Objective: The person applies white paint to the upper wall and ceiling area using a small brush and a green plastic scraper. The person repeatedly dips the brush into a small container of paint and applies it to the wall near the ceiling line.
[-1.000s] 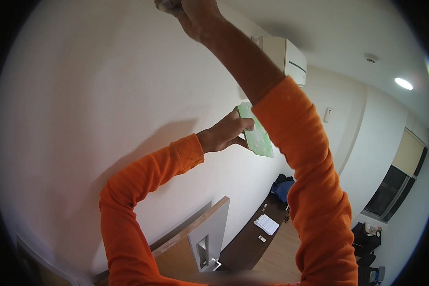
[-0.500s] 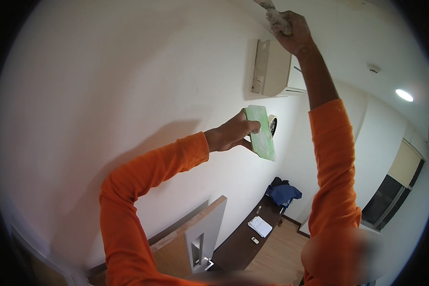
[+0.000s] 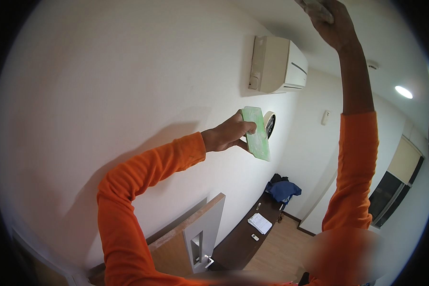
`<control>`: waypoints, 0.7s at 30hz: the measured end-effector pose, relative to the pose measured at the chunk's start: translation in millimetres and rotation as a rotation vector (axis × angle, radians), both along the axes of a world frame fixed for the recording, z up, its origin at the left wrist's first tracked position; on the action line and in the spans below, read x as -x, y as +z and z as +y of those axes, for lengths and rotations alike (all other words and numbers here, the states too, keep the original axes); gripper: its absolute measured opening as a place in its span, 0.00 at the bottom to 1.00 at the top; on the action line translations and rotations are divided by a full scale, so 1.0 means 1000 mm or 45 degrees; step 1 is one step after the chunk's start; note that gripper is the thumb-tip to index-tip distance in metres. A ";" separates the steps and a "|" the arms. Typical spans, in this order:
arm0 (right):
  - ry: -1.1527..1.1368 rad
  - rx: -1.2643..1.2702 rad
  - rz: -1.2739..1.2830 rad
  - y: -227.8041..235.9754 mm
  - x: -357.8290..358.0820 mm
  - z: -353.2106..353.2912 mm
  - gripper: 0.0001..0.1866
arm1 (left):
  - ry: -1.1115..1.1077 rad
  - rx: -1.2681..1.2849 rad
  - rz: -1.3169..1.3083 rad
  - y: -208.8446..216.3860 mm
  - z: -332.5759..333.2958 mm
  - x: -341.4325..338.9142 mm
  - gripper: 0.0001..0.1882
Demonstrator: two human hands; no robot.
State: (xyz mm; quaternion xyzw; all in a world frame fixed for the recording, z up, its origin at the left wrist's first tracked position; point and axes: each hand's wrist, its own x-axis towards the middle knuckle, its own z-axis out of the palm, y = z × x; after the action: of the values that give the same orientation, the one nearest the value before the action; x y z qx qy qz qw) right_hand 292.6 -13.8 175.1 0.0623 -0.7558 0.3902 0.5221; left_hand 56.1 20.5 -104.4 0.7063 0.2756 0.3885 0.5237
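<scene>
In my left hand [image 3: 226, 132] is a flat, pale green plate [image 3: 257, 136] smeared with white, its thumb on the face and fingers behind. It is raised in front of the white wall, near a round wall clock. My right hand [image 3: 336, 24] is lifted high at the top edge, close under the ceiling, its fingers closed round the whitish, smeared handle of a putty knife [image 3: 319, 10]. The top of the picture cuts off its blade. Both arms wear orange sleeves.
An air conditioner [image 3: 276, 64] hangs on the wall beyond the plate, the clock [image 3: 270, 125] below it. Lower down are an open door [image 3: 202, 233] and a dark bench [image 3: 240, 243] bearing papers [image 3: 260, 223] and blue cloth [image 3: 285, 190]. A window [image 3: 396, 178] stands at the right.
My right hand has moved right and slightly up with the putty knife, uncovering more of the air conditioner. My left hand and the green plate have shifted slightly left.
</scene>
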 end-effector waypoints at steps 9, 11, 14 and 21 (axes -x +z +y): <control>-0.099 0.154 -0.115 -0.019 0.075 0.057 0.08 | 0.017 -0.005 0.009 0.000 0.001 0.002 0.37; -0.137 0.148 -0.078 -0.008 0.077 0.063 0.08 | 0.008 -0.010 0.009 0.001 0.001 0.004 0.37; -0.191 0.128 0.068 0.015 0.050 0.084 0.12 | -0.032 -0.005 -0.006 0.003 -0.004 -0.004 0.36; 0.140 0.146 -0.189 0.022 -0.007 0.037 0.17 | -0.014 -0.003 -0.003 0.005 -0.007 -0.002 0.35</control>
State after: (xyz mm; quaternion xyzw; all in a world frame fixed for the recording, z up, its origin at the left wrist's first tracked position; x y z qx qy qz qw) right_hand 300.1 23.4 197.0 0.0446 -0.7642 0.4644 0.4453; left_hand 58.0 13.8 -99.7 0.7081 0.2706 0.3868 0.5252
